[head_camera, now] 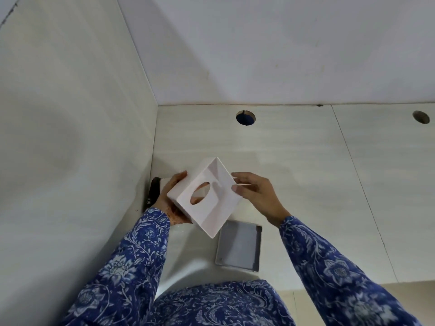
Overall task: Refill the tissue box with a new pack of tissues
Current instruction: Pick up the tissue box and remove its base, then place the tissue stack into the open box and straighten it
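Both hands are up over the pale desk (294, 175), and between them sits the white tissue box (204, 196), held clear of the surface and tipped on a corner so that it reads as a diamond; its face with the oval opening (200, 192) is turned up toward the camera, and the opening looks dark and bare inside; the left hand (171, 198) is wrapped round the box's lower left side, fingers curled shut against it from underneath; the right hand (255, 196) comes in from the other side, thumb and fingertips pinched onto the box's right edge; both arms wear blue flowered sleeves (329, 267); just below the box, lying flat on the desk, is a grey square tray (239, 245), apart from the box; a dark object (154, 191) stands in the corner against the left wall panel (70, 137), partly hidden behind the left hand; two round holes (245, 117) are cut in the desk near the back wall.
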